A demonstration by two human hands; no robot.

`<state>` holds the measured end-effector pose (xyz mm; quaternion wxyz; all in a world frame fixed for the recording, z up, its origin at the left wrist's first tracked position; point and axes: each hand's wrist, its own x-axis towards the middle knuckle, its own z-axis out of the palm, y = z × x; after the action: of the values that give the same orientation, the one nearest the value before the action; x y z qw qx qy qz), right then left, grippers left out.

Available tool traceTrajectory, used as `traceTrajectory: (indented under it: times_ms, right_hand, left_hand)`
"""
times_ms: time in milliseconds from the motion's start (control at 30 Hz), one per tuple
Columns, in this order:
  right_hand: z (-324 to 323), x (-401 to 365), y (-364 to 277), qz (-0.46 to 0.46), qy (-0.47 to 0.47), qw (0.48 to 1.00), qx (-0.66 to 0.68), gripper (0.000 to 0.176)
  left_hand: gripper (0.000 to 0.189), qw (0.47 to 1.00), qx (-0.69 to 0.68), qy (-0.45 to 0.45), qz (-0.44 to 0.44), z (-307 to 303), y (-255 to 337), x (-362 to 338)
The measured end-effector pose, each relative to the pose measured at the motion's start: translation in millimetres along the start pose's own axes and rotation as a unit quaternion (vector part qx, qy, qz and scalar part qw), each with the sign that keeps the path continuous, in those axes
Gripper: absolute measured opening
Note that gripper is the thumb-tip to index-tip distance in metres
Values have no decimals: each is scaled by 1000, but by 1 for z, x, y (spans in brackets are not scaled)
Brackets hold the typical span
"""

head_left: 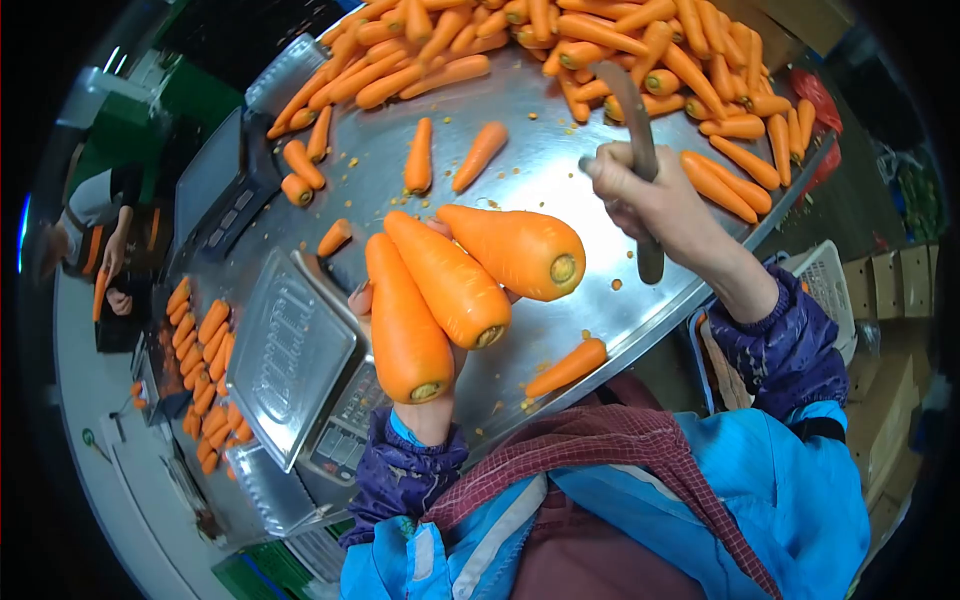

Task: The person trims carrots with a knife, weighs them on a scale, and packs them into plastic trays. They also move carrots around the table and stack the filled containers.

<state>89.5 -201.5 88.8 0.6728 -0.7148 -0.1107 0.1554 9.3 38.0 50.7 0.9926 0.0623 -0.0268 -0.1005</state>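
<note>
Three large carrots (448,280) lie side by side across my left hand (428,416), their thick stem ends toward me. Most of that palm is hidden under them; the fingertips curl round their sides. My right hand (648,195) is closed round a knife (630,108), its curved blade pointing up and away from me. Both hands are above the metal table (600,320). A smaller carrot (567,367) lies near the table's front edge, with orange scraps around it. A few loose carrots (418,157) rest beyond my left hand.
A big pile of carrots (440,40) covers the table's far side. At left stand a scale with a metal pan (290,360) and a dark scale (225,180). More carrots (205,370) lie beyond them. A co-worker (100,220) holds a carrot. A white basket (828,290) stands right.
</note>
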Motion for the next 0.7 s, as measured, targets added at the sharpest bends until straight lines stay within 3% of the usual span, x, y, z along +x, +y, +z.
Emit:
traceTrajectory:
  times_ms: [67,133,200,233,267,333,533,700]
  right_hand:
    - [21,-2,-7,-23,-31,997,-65,31]
    - [39,-1,-12,-18,-68,997,-32,33]
    - [59,-3,-22,46,-124,991,-12,41]
    - [65,-1,-24,79,-160,984,-6,57]
    - [76,1,-26,82,-177,981,-9,57]
    - [100,4,-31,101,-174,979,20,60]
    - [172,22,-40,76,-203,976,-31,53]
    - [213,33,-40,117,-209,969,-61,48]
  left_hand:
    - [59,995,-65,76,16,-1,11,-8]
    - [68,994,-79,60,35,5,23,-16]
    - [77,992,-94,50,61,6,37,-24]
    - [68,994,-18,67,82,4,46,-26]
    - [59,989,58,85,102,2,53,-30]
    - [60,985,49,106,129,2,67,-42]
    - [57,982,-95,131,99,-3,103,-85]
    - [55,969,-61,169,167,-3,124,-109]
